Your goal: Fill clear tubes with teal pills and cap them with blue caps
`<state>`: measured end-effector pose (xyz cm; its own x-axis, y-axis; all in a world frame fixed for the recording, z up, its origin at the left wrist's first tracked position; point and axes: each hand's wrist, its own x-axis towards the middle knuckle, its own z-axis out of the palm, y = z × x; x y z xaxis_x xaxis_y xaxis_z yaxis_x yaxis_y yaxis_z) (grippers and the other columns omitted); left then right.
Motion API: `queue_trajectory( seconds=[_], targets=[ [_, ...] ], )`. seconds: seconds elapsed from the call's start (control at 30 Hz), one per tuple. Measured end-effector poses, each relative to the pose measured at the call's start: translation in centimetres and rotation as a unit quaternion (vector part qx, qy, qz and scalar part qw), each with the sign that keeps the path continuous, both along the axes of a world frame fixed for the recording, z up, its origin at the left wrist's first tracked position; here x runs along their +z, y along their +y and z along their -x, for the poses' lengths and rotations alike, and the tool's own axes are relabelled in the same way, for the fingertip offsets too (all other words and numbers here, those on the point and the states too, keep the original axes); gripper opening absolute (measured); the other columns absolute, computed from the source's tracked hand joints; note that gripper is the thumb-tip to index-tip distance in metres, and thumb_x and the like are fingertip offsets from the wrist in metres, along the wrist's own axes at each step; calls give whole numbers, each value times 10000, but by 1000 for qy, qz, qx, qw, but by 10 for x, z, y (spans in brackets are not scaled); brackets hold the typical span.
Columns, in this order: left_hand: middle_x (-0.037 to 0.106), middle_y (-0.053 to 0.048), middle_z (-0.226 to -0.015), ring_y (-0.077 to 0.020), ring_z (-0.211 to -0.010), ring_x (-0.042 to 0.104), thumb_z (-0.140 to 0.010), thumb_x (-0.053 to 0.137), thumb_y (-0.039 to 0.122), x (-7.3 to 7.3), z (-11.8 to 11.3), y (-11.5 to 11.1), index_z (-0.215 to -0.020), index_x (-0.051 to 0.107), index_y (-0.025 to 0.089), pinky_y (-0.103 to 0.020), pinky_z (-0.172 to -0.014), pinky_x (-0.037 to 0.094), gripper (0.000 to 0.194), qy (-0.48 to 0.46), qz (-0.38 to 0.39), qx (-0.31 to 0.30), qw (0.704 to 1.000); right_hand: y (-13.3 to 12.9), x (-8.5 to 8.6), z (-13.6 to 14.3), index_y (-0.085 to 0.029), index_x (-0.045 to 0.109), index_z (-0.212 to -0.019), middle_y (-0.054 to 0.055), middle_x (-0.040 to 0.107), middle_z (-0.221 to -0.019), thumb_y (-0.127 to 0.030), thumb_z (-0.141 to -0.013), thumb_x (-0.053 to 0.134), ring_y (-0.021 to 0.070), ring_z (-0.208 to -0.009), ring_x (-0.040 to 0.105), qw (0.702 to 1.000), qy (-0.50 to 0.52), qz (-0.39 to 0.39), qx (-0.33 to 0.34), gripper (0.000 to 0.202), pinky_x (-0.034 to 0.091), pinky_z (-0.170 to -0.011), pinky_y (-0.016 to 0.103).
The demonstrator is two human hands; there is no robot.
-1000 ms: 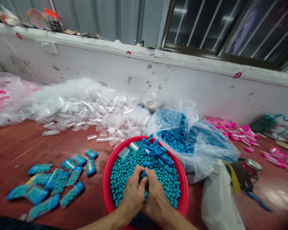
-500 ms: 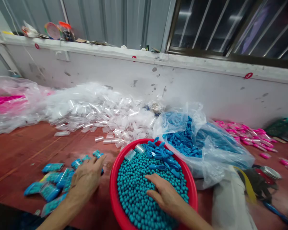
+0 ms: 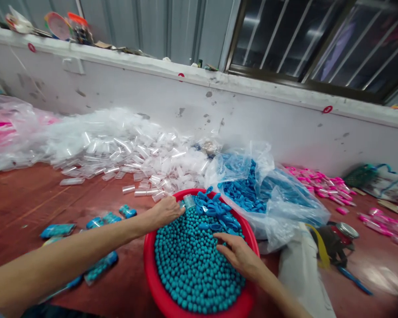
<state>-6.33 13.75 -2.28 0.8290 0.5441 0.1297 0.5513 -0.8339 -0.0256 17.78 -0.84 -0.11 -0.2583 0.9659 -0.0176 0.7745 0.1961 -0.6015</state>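
Note:
A red basin [image 3: 149,269] full of teal beads [image 3: 192,260] stands in front of me. Blue caps [image 3: 215,210] lie on the beads at its far right side, beside a clear tube [image 3: 189,202]. My left hand [image 3: 168,212] reaches over the basin's far left rim, its fingers closed on a clear tube, mostly covered by them. Above the beads, just below the blue caps, my right hand [image 3: 234,251] is held with thumb and fingers apart and nothing between them. Filled teal packs with blue ends [image 3: 101,265] lie left of the basin, partly behind my left forearm.
A heap of clear tubes [image 3: 152,154] lies along the wall. Behind the basin's right side sits a plastic bag of blue caps [image 3: 245,190]. Farther right are pink pieces [image 3: 321,183], a jar with a metal lid [image 3: 347,230] and a blue pen-like stick [image 3: 354,281].
My left hand has moved right, from the filled packs to the basin's far left rim, and closed on a tube there. My right hand stays over the beads. The view has shifted slightly.

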Motion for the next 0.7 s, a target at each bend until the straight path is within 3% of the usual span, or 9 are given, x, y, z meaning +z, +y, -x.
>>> queue_trajectory(
  seconds=[0.17,0.3,0.43,0.6,0.7],
  targets=[
    [543,-57,-520,-185,-571,527,-748,425,57,9,-20,8,-675,606,180,-308,-611,377,231,29,80,25,996,23,4,9,-196,529,-1095,79,575,-1015,-173,-844,433,192,-883,564,978,-195,-66,-13,270,448,-720,282],
    [589,-76,-671,-214,-767,540,-738,429,41,16,-22,2,-627,578,186,-335,-747,377,236,11,114,25,993,37,-1,17,-203,574,-889,78,565,-950,-123,-823,445,205,-816,542,939,-334,-79,-17,166,413,-590,263],
    [587,-79,-960,-224,-988,473,-754,409,53,19,-9,-17,-750,588,184,-349,-898,303,222,-10,139,19,990,31,-10,11,-197,572,-811,67,580,-881,-110,-831,429,200,-820,520,939,-336,-80,-13,169,387,-633,274],
    [588,-56,-694,-203,-732,548,-748,411,80,12,-9,-37,-733,584,173,-311,-740,386,197,23,192,53,980,14,-8,-4,-207,555,-883,35,568,-841,-191,-856,425,176,-782,517,953,-288,-89,-12,134,362,-641,265],
    [590,-62,-680,-217,-721,564,-683,446,43,9,-22,-44,-688,566,165,-316,-694,404,171,44,211,94,972,11,-10,-5,-211,554,-847,44,548,-856,-154,-855,387,174,-789,513,954,-284,-94,-22,176,355,-627,257]
  ],
)
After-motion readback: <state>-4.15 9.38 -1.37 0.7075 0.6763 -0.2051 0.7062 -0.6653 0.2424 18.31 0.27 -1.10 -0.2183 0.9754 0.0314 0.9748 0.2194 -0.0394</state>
